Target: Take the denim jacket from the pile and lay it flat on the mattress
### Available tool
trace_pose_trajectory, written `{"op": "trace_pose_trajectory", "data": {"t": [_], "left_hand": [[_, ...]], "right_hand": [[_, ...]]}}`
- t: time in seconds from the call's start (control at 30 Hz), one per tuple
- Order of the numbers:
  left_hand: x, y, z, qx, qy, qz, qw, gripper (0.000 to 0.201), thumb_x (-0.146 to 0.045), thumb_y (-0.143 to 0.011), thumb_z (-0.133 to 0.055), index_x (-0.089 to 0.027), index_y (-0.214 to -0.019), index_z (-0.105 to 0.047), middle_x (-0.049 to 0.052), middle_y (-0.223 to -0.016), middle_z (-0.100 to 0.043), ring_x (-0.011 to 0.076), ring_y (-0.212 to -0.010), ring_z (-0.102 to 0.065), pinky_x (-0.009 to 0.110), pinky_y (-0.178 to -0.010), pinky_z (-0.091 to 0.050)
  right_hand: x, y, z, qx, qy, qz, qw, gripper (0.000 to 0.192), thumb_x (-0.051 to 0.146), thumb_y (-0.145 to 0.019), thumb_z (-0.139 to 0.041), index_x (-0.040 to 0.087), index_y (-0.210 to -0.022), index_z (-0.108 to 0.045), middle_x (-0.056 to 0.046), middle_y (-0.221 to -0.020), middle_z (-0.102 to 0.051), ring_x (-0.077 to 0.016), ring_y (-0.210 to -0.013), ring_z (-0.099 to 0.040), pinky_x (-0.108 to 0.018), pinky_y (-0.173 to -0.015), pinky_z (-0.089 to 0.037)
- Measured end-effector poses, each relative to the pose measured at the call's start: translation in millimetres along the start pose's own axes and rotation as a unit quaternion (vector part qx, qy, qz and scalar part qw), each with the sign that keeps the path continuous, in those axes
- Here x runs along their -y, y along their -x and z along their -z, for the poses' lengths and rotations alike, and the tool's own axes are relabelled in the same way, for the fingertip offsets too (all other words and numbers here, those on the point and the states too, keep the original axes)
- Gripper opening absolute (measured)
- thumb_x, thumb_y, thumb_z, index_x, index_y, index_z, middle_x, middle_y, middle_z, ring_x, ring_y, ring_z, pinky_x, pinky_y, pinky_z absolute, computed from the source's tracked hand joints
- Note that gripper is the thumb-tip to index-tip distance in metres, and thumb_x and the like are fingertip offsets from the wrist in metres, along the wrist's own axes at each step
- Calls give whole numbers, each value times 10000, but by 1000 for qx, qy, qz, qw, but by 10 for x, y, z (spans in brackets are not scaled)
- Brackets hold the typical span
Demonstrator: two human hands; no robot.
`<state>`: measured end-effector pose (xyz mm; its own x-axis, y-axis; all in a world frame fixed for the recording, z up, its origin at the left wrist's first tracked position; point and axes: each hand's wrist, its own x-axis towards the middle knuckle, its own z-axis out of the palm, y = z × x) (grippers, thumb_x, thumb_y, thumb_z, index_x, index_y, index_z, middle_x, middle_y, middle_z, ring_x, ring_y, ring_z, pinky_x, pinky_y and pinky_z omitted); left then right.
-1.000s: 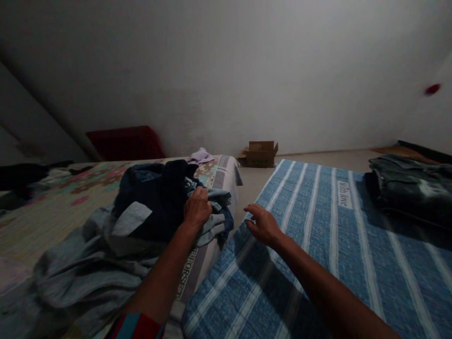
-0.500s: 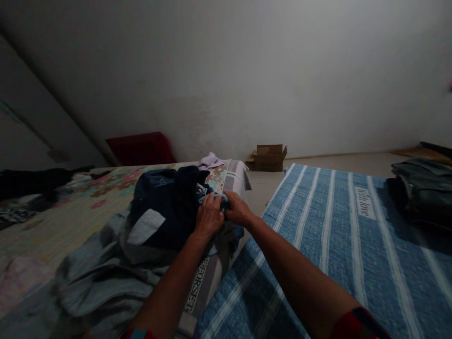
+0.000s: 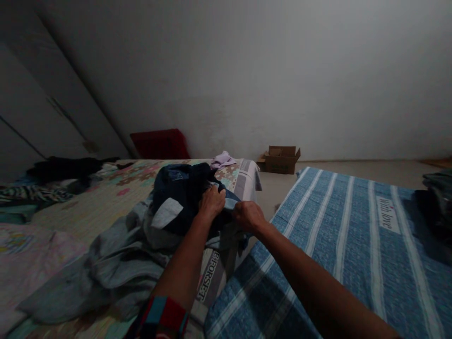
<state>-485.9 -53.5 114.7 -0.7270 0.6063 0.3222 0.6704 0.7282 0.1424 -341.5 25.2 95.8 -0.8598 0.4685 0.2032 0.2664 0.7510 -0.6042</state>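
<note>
Hands: left hand [image 3: 212, 201] and right hand [image 3: 249, 215], fingers closed on a light-blue garment [image 3: 231, 203] at the near corner of the bed [image 3: 88, 207]. Garment heap [image 3: 141, 249]: dark and grey pieces, unsorted. Striped blue mat [image 3: 346, 235]: bare beside the bed; folded dark clothes [image 3: 436, 202] at its far edge. Sorting apparently partway through.

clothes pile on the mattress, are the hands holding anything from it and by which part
Both the left hand and the right hand pinch the edge of a light blue garment at the pile's right side, beside the dark navy clothes.
</note>
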Motion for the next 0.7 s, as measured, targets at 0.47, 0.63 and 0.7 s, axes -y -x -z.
{"op": "trace_pose_trajectory", "data": {"t": [0.47, 0.63, 0.7], "left_hand": [[519, 105, 269, -48, -53, 150, 986, 490, -373, -838, -482, -88, -1233, -527, 229, -1520, -227, 361, -1400, -227, 521, -1047, -354], [580, 242, 295, -33, -91, 167, 981, 547, -394, -808, -541, -112, -1274, -492, 206, -1554, -132, 357, -1431, -110, 599, -1024, -344], [568, 249, 286, -43, -99, 179, 978, 545, -382, -808, -547, -108, -1276, -489, 195, -1555, -135, 346, -1432, -102, 595, -1029, -343]], "right_hand": [[39, 723, 995, -202, -443, 49, 872, 236, 368, -704, -685, 165, -599, -627, 50, -516, -492, -85, -482, -442, -211, -450, -361], [145, 905, 1379, -243, -521, 82, 814, 151, 316, -709, -721, 168, -712, -693, 16, -596, -597, -106, -528, -527, -227, -465, -429], [158, 999, 1467, -248, -534, 88, 803, 134, 303, -710, -730, 172, -714, -702, 9, -594, -606, -107, -533, -538, -222, -466, -432]]}}
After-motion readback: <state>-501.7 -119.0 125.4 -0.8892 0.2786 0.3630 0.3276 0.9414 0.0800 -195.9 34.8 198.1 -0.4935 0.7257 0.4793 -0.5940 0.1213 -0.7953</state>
